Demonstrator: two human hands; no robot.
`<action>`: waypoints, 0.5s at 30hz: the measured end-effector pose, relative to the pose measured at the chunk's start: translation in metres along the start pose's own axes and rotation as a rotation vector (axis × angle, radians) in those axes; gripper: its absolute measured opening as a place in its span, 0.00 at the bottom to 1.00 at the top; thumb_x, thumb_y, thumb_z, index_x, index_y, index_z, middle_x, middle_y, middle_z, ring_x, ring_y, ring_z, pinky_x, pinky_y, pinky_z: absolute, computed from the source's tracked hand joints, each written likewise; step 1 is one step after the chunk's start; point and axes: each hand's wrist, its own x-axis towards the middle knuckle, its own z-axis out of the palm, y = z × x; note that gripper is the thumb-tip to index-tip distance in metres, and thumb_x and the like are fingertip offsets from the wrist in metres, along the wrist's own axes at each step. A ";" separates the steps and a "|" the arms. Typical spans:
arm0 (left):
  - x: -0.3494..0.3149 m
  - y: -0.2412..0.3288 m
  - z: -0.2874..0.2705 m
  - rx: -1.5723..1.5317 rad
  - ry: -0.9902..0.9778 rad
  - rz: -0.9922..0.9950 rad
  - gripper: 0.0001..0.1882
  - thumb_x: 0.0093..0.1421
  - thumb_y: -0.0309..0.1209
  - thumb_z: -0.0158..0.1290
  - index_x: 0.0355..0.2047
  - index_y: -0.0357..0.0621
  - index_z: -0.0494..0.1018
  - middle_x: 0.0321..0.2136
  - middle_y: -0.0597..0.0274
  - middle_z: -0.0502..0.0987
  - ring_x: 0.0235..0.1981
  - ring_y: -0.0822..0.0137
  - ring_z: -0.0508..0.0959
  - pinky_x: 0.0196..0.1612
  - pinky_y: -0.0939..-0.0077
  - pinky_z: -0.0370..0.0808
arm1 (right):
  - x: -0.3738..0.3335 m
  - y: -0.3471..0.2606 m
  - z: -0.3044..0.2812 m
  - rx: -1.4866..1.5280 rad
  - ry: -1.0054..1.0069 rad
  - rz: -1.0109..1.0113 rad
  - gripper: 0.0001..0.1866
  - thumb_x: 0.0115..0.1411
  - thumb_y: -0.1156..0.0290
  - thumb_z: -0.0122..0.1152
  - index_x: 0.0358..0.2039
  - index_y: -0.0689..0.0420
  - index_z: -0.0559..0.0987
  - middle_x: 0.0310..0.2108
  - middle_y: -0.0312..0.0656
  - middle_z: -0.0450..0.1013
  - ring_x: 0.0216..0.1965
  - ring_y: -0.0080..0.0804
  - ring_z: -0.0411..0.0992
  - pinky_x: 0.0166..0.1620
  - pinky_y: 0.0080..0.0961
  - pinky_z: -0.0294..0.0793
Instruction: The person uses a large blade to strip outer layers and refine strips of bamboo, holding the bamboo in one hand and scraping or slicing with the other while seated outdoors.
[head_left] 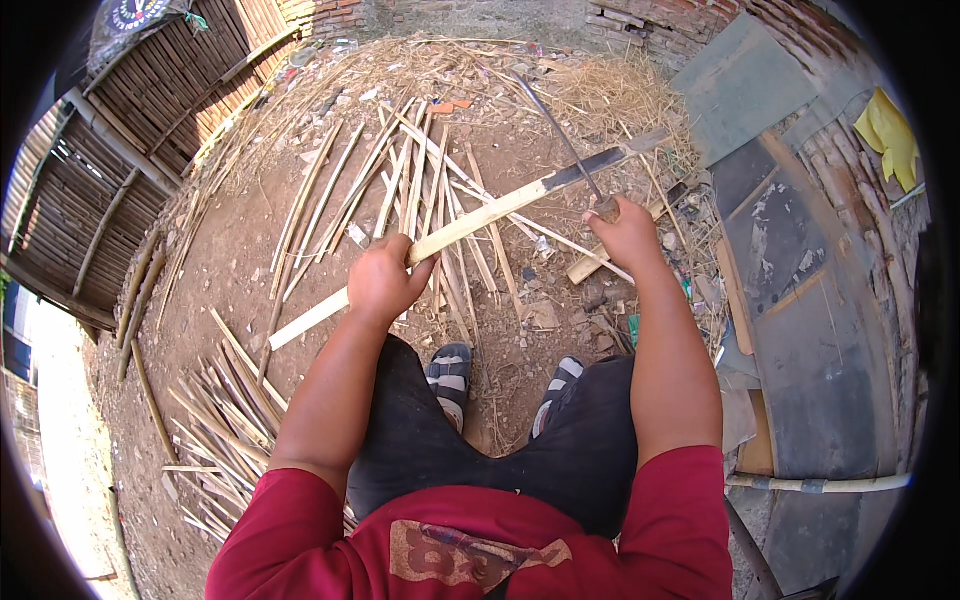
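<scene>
My left hand (383,280) is closed around a long pale bamboo slat (485,215), which slants from lower left to upper right. Toward its far end the slat looks dark, then greyish. In my right hand (630,238) is the short handle of a long knife (548,118). Its thin dark blade points away and to the left, crossing the slat's dark part in this view; whether the two touch I cannot tell. Beyond my hands, several split bamboo strips (408,180) lie loosely fanned on the dirt.
A second heap of strips (225,430) lies on the ground at my left. Dry straw (620,95) and rubble cover the far ground. Dark flat panels (800,270) lean along the right side, with a yellow cloth (887,138) above. A bamboo-slat wall (190,85) stands at far left.
</scene>
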 end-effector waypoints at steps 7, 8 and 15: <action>0.002 0.015 -0.014 -0.052 -0.240 -0.079 0.26 0.59 0.54 0.62 0.28 0.40 0.76 0.25 0.45 0.80 0.31 0.43 0.82 0.38 0.50 0.78 | -0.017 -0.038 -0.003 -0.229 -0.271 -0.319 0.28 0.57 0.54 0.73 0.50 0.64 0.82 0.39 0.56 0.82 0.44 0.52 0.81 0.49 0.41 0.78; 0.000 0.010 -0.009 -0.077 -0.201 -0.052 0.26 0.59 0.54 0.63 0.30 0.40 0.77 0.23 0.46 0.79 0.29 0.43 0.82 0.36 0.50 0.78 | -0.017 -0.034 -0.004 -0.205 -0.252 -0.320 0.28 0.57 0.54 0.74 0.49 0.64 0.82 0.39 0.54 0.83 0.43 0.50 0.82 0.48 0.39 0.79; 0.005 -0.009 0.005 -0.179 -0.172 -0.064 0.27 0.58 0.55 0.65 0.35 0.38 0.80 0.17 0.51 0.75 0.20 0.54 0.78 0.28 0.58 0.74 | -0.007 -0.005 -0.008 0.101 -0.056 -0.053 0.26 0.58 0.56 0.72 0.51 0.60 0.82 0.39 0.58 0.82 0.45 0.54 0.81 0.48 0.42 0.79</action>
